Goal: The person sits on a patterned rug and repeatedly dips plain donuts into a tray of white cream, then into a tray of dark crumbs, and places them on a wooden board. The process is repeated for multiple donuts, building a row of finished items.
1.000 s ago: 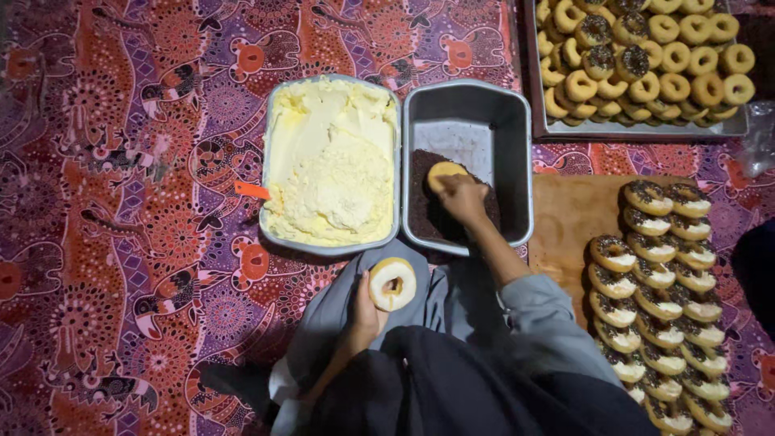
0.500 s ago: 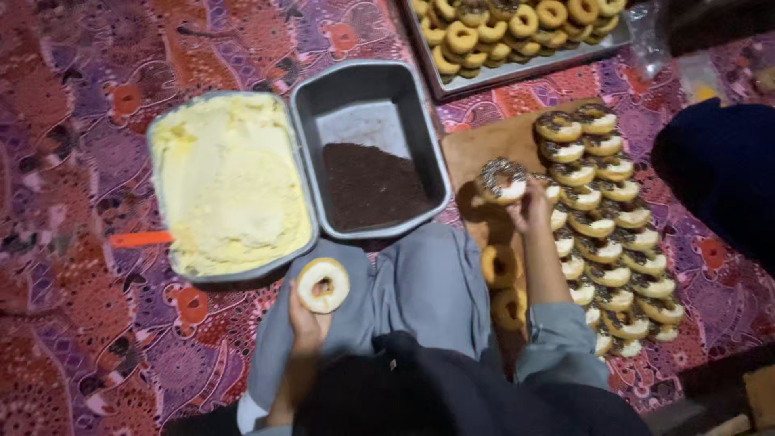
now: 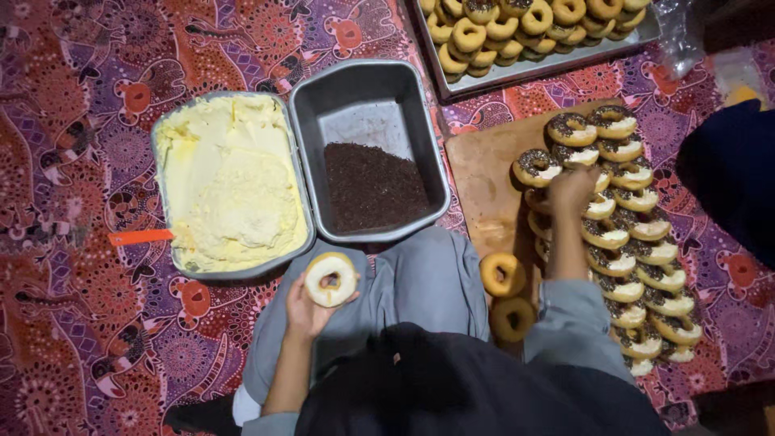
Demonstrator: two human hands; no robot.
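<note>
Pretty crowded spread on that patterned purple and red cloth [image 3: 81, 339]. The left hand [image 3: 305, 311] had its grip closed around a cream-topped donut [image 3: 330, 278], held up over the grey-trousered lap just below the two trays. The right hand [image 3: 571, 190] was out over the wooden board [image 3: 484, 173], resting on the rows of sprinkled donuts [image 3: 630, 234]; the fingers were bent down among them, but I couldn't tell if that grip actually had one or was just touching. Those finished donuts sat in overlapping rows running down the right side of the board, so the hand was pretty much hemmed in by them. Two plain donuts [image 3: 504, 295] lay at the near left edge of the board, right by the knee. Containers: the left metal tray [image 3: 161, 202] was mostly full of pale yellow cream [image 3: 230, 186], with an orange handle [image 3: 141, 236] poking out over its left rim. Touching it on the right, the deeper grey pan [image 3: 363, 81] held dark chocolate sprinkles [image 3: 373, 186] heaped in its near half, far half bare. Up top, a flat tray [image 3: 557, 64] was loaded with plain golden donuts [image 3: 517, 24]. Someone in dark clothing [image 3: 731, 178] sat at the right edge.
</note>
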